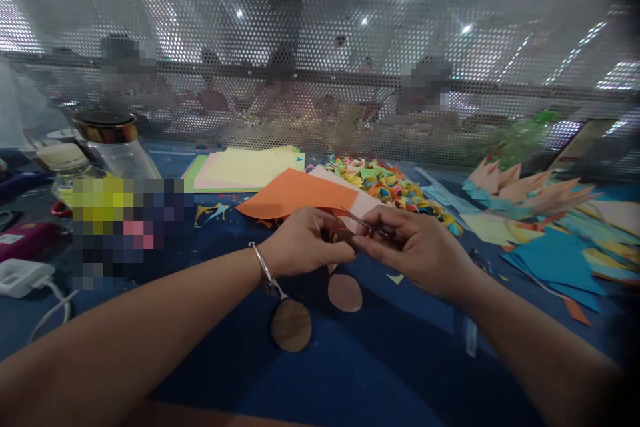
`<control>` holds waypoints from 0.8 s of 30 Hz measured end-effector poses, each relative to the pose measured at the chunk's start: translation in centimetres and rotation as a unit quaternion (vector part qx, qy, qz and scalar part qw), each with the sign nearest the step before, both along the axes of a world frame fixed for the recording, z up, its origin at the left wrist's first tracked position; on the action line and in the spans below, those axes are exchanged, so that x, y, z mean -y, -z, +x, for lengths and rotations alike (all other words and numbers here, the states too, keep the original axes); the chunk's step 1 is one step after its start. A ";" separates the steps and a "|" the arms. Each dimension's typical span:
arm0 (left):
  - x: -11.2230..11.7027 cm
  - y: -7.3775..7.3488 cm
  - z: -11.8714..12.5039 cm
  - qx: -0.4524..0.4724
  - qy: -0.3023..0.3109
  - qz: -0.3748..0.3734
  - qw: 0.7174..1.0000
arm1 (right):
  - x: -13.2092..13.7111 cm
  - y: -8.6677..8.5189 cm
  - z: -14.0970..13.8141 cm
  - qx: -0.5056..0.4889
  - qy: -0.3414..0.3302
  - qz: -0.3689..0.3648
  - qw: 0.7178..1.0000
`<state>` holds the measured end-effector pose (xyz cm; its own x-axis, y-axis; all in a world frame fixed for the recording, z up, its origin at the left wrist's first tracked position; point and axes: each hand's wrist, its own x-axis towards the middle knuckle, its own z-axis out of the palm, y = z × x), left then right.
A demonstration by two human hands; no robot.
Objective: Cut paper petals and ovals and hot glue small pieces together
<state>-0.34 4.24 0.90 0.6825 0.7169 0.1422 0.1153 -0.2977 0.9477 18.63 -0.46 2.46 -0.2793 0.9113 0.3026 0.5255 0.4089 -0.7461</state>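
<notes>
My left hand [310,240] is closed, pinching the edge of an orange paper sheet [300,192] whose left end is raised off the table. A small brown piece [343,236] shows between the fingers of both hands. In my closed right hand [413,243] are scissors [357,219], a slim metal blade pointing left at the paper; the handles are hidden by the fingers. A pink paper oval [345,292] lies just below the hands. To its lower left is a brown oval piece [291,325] with a narrow stem, near my left wrist.
Stacked coloured paper [250,170] lies behind. Beside it is a heap of small folded scraps [385,183]. Blue paper pieces [555,263] and pink pointed paper shapes [520,187] are on the right. Jars [117,147] and a white charger [25,278] stand left. A perforated screen [320,100] closes off the back.
</notes>
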 end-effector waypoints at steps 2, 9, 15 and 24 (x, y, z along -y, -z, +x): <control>0.1 -0.2 0.1 0.017 -0.016 0.019 1.000 | 0.1 -0.1 0.0 -0.014 0.002 -0.004 1.000; 0.3 0.0 0.8 0.142 -0.076 0.009 0.987 | -0.1 -0.4 0.4 -0.036 0.036 0.027 0.998; 0.9 0.4 1.1 0.182 -0.050 -0.114 0.975 | -0.2 -0.5 0.6 -0.040 0.019 0.032 0.999; 1.9 -0.7 0.8 0.185 -0.083 -0.038 0.978 | -0.3 -0.7 1.1 -0.023 0.008 0.037 0.999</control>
<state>0.42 2.38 1.62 0.4672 0.8320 0.2991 -0.1985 -0.2309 0.9525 19.72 -0.19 3.13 -0.2494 0.8901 0.3815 0.4980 0.4557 -0.7378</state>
